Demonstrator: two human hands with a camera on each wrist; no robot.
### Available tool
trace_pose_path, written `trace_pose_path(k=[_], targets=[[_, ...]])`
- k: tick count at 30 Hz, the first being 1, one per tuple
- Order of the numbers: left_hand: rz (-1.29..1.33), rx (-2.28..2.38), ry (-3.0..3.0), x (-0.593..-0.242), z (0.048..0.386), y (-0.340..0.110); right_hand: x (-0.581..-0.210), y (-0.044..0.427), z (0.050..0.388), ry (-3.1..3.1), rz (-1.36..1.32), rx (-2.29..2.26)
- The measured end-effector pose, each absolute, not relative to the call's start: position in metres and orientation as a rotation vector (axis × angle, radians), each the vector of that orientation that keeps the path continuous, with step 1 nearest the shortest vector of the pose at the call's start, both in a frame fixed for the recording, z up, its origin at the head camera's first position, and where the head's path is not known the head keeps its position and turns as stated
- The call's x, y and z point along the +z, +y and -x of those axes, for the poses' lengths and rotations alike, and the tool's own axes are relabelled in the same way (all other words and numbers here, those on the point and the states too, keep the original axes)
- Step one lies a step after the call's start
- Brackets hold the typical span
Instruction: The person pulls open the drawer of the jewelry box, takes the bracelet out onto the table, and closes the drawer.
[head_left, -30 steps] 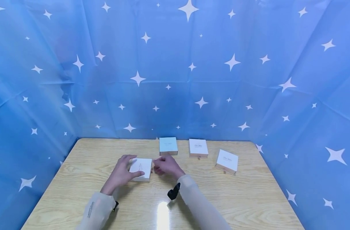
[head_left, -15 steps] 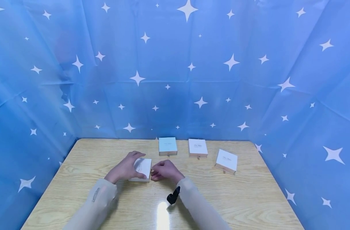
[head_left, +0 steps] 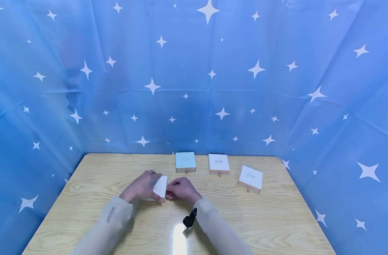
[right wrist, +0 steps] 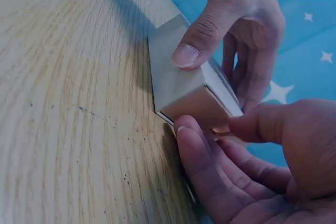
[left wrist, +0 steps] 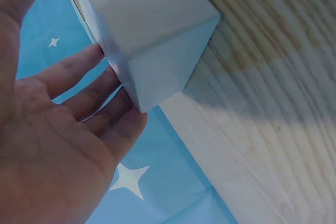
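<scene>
A small white drawer box (head_left: 161, 186) lies on the table left of centre, partly covered by my left hand (head_left: 142, 186). That hand grips the box from the left; in the right wrist view its thumb presses one side wall while the fingers lie on the opposite side. At the box's right end, my right hand (head_left: 183, 188) pinches at the small pull tab on the pinkish drawer front (right wrist: 191, 109). The tab itself is mostly hidden by the thumb and fingertips. The drawer front appears about level with the sleeve's edge. In the left wrist view, fingertips touch the box's wall (left wrist: 163, 77).
Toward the back of the wooden table (head_left: 276, 219) stand a light-blue box (head_left: 185, 160) and a white box (head_left: 218, 162). Another white box (head_left: 250, 177), turned at an angle, stands farther right. A blue star-patterned curtain (head_left: 194, 71) encloses the back and sides.
My left hand has shifted right over the box, covering more of its top. My right hand has come slightly down and left, against the drawer end. The other boxes have not moved.
</scene>
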State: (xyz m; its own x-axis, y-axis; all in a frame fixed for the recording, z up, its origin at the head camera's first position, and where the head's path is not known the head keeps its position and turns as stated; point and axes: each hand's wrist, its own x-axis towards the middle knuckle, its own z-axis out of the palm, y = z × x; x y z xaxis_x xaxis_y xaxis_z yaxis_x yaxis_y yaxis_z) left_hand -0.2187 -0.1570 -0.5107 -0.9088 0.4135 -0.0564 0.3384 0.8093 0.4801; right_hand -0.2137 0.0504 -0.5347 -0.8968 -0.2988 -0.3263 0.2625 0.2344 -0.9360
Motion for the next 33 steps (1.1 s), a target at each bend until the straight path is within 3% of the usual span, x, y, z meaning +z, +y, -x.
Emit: trace_pose_path(k=[33], targets=[[-0.560,0.683,2.824,-0.5089,0.2166,-0.1559,-0.5381,0.0529,0.2128,2.350,0.073,-1.578]])
